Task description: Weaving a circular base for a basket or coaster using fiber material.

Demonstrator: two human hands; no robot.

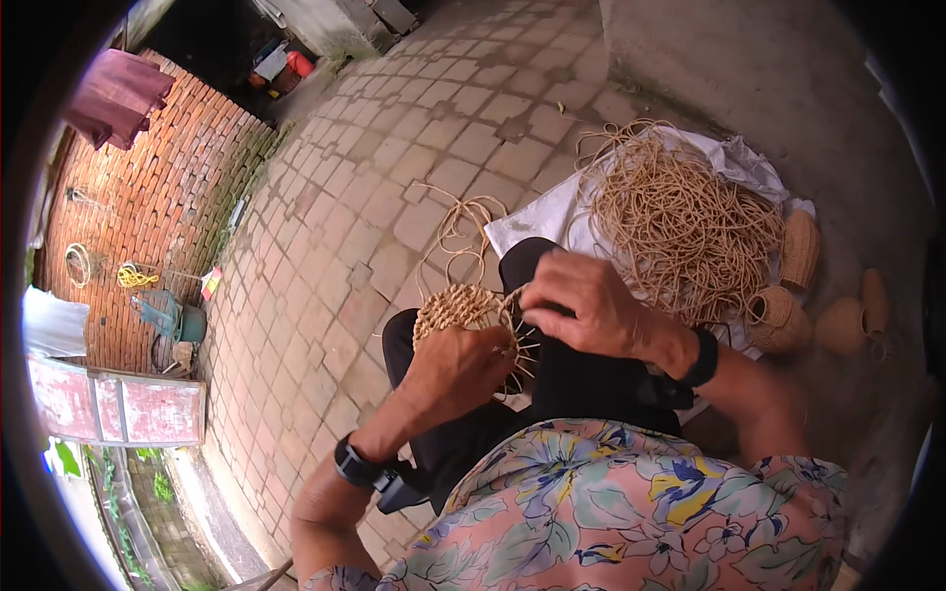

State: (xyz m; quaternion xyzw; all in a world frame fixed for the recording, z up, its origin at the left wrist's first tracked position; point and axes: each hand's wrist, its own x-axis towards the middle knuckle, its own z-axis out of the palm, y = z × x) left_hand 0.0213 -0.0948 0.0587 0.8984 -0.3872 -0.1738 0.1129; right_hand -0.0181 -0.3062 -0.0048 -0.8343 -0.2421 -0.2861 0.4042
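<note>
At frame centre, the left hand (458, 364) grips a woven rope basket (456, 306); the right hand (588, 300) (pinched closed) holds a rope strand (511, 299).

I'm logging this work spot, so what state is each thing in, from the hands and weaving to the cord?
Left hand: closed on the woven piece
Right hand: pinching a cord strand
Woven piece: partly woven
Cord pile: loose, tangled
White sheet: spread, creased
Round woven pot: mouth open
Yellow rope: bunched, against the brick wall
</note>
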